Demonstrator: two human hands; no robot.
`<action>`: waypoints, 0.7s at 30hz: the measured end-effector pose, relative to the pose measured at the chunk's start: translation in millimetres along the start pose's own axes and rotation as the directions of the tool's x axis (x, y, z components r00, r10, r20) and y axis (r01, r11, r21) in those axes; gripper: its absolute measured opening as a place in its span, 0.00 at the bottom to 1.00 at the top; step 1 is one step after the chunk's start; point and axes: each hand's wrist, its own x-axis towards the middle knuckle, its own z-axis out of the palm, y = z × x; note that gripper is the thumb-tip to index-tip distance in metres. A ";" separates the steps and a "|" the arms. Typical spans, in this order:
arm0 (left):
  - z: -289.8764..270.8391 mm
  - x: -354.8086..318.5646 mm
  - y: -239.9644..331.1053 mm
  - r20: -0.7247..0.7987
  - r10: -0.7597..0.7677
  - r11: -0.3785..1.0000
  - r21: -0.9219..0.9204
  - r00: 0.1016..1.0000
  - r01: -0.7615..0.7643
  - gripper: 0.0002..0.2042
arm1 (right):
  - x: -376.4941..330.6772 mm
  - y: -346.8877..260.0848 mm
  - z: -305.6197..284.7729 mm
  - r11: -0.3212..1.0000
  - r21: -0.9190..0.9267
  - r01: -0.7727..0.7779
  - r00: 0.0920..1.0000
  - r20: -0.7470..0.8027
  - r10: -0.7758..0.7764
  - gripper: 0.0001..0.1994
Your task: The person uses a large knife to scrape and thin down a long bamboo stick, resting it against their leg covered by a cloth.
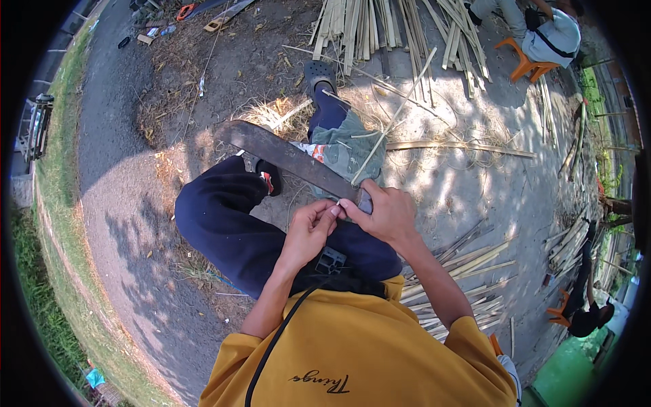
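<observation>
My right hand (388, 211) is wrapped round the handle end of a machete (288, 159). Its broad, dark blade points up and left across my lap. Just left of that hand, my left hand (312, 227) pinches a small pale end of a strip, close to my right thumb. A long thin bamboo strip (395, 117) slants from the upper right down to the blade beside my right hand. I cannot make out whether the pinched end belongs to it. Over my outstretched leg lies a grey-green cloth (349, 152), beneath the blade.
Split bamboo strips (356, 30) are piled ahead, with more strips (468, 275) to my right. A handsaw (227, 15) lies at the far left. Thin shavings (274, 112) litter the ground. One person (549, 37) sits on an orange chair (525, 62); another person (590, 319) is at the right.
</observation>
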 end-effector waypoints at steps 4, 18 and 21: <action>-9.2 -16.8 -3.3 0.020 -0.045 0.999 -0.013 0.999 0.045 0.11 | -1.4 1.0 2.5 1.000 -0.014 0.004 1.000 -0.003 -0.004 0.25; -77.7 -127.1 1.8 0.033 -0.239 0.970 0.040 0.970 0.238 0.11 | -0.2 2.5 0.1 1.000 0.000 -0.020 0.999 -0.032 0.020 0.28; -94.1 -139.6 1.0 0.043 -0.261 0.963 0.083 0.964 0.257 0.11 | -0.3 1.3 -1.5 0.998 0.048 -0.047 0.999 -0.012 0.047 0.27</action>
